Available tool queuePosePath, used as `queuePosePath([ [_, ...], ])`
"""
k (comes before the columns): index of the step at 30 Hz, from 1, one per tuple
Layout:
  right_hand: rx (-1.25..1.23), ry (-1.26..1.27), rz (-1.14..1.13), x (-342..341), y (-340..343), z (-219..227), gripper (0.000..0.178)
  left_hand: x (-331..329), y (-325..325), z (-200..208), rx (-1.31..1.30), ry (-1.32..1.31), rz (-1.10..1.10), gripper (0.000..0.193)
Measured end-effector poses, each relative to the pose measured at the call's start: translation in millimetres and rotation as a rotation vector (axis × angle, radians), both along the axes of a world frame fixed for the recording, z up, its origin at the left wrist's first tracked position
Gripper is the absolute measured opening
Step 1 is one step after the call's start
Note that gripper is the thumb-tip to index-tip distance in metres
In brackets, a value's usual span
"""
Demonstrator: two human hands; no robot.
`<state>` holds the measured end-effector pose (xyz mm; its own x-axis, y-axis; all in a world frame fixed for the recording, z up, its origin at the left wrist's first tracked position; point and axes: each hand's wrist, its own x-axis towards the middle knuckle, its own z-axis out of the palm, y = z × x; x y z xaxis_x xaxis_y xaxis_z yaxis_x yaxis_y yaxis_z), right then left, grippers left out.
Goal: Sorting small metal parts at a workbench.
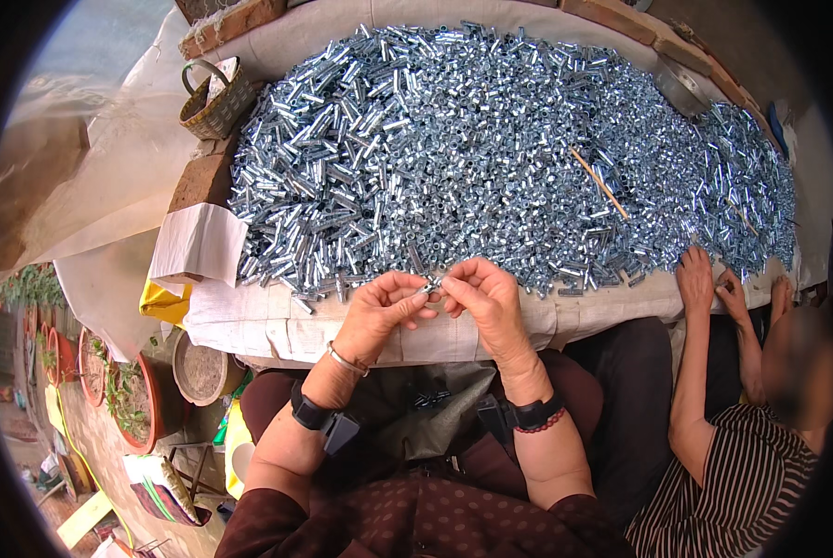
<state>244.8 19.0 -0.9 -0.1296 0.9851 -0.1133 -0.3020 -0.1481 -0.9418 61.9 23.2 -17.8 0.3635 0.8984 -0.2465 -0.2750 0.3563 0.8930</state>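
Note:
My left hand (390, 303) and my right hand (482, 299) meet at the near edge of a big pile, thumbs and fingertips pinched. Between them is a small shiny metal tube (431, 286), mostly covered by the fingers; I cannot tell whether it is one piece or two fitted together. Just beyond my hands spreads the pile of silvery metal tubes (472, 158), longer ones toward the left and shorter ones toward the middle and right. It lies on a pale cloth (249, 321) whose near edge hangs down by my lap.
A thin wooden stick (599, 183) rests on the pile, with a metal bowl (682, 87) at its far right. A woven basket (217, 99) stands far left, by bricks (199, 183). At right, a co-worker's hand (695, 279) reaches the pile. Potted plants (133, 400) stand left.

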Motion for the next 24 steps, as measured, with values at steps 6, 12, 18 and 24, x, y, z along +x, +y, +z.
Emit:
queuePosePath([
  [6,0.014,-0.001,0.023,-3.2,-0.5,-3.2,0.011,0.9,-2.0,-0.5,-0.092,-0.080,0.047,0.020],
  [12,0.037,-0.069,-0.005,-6.8,-3.0,-4.1,0.012,-2.9,-2.9,-3.3,-0.146,-0.173,0.056,0.024],
  [18,-0.003,0.062,-0.056,-14.1,-5.3,-11.1,0.012,-3.4,-4.4,-4.8,-0.109,-0.212,0.056,0.024],
  [24,0.013,0.042,-0.104,-17.1,-6.6,-19.4,0.013,-0.6,-4.4,-8.9,-0.040,-0.163,0.082,0.022],
])
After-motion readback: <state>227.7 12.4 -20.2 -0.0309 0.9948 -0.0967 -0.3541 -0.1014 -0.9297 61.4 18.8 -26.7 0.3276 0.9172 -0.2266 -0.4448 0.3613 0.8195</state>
